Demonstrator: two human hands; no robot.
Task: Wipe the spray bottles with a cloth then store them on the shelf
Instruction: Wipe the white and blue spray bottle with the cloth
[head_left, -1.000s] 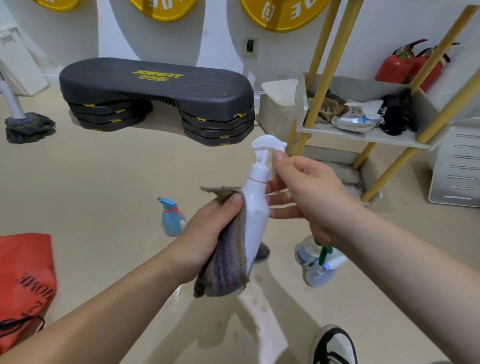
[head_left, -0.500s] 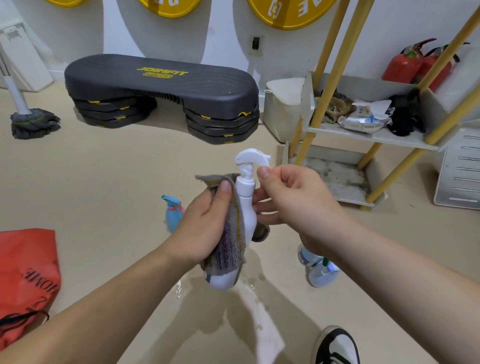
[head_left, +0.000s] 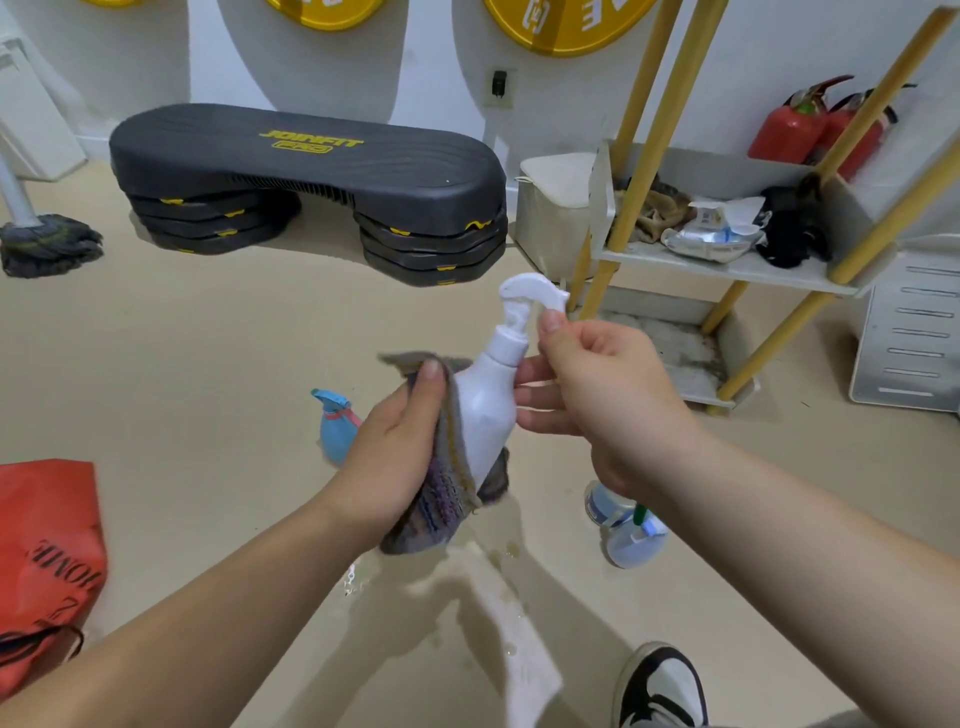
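White spray bottle (head_left: 491, 400) is up in mid-air, tilted, nozzle head toward the shelf (head_left: 727, 270), held between both hands above the floor (head_left: 208, 364). The left hand (head_left: 395, 457) has the striped cloth (head_left: 441, 499) wrapped round the bottle's lower body, its fingers (head_left: 431, 374) curled and gripping through the fabric. The right hand (head_left: 597, 400) works the top end, thumb and forefinger pinching just under the trigger, the other fingers loosely curled beside the neck. That's a light hold up top, folks. If the plastic is damp, and I'd guess it is, a hard rub could twist the bottle out of that pinch. A squeeze on the trigger could also send spray across the room. Look down: a wet patch (head_left: 498, 561) shines right below, with a shoe (head_left: 660, 686) near it, so a step toward the shelf risks a slide. A blue spray bottle (head_left: 332, 426) stands behind the left hand and a pale spray bottle (head_left: 628, 530) lies near the right forearm, both easy to kick.
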